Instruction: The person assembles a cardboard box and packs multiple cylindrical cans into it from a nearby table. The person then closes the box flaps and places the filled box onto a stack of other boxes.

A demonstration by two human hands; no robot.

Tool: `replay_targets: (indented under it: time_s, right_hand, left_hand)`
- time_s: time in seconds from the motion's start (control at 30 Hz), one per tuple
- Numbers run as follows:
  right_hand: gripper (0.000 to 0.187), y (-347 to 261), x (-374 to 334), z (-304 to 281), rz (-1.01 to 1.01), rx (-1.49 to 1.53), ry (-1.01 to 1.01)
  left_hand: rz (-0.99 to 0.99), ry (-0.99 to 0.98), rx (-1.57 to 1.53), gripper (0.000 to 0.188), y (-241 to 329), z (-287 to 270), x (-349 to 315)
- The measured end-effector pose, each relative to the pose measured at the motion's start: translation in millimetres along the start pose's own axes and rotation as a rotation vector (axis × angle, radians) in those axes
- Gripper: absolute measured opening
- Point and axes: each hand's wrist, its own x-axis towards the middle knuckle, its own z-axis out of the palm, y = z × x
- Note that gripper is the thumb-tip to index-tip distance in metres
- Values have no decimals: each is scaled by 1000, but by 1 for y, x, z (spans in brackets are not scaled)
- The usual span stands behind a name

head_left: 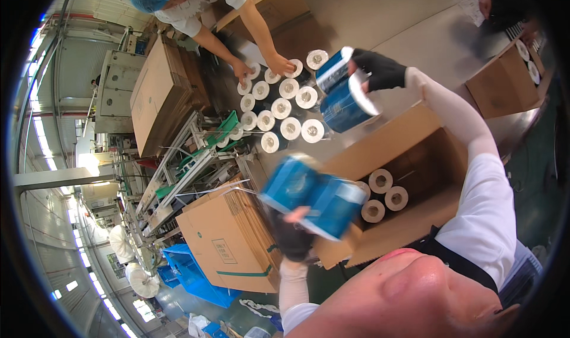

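My right hand (383, 71), in a black fingerless glove, is closed on two blue-wrapped rolls (347, 108) above the table. My left hand (290, 234), gloved the same way, grips two more blue-wrapped rolls (314, 195), blurred by motion, by the left side of an open cardboard box (409, 124). Inside that box several rolls (396, 198) stand on end, white ends with hollow cores facing up. Beyond my hands, a group of upright rolls (290, 89) covers part of the metal table (380, 17). Across the table a co-worker's hands (279, 64) touch some of them.
Flattened cartons (228, 237) are stacked at the left, with another carton stack (157, 100) farther back. A conveyor frame (178, 166) with green parts lies between them. Blue crates (193, 273) sit on the floor. At the far right is another box (502, 86) with rolls, near another person.
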Motion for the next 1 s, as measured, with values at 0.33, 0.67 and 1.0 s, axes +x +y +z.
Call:
replay_targets:
  time_s: [0.33,0.67,1.0]
  right_hand:
    - [40,-111,-245,25,324,770,-211]
    - [38,77,-321,84,700,-608,-518]
    - [23,-56,-65,133,313,228,-697]
  left_hand:
    - [786,-648,757,35,-154,294,-42]
    - [304,-875,948,66,-223,305,-45]
    - [-36,49,-359,26,-127,5,28]
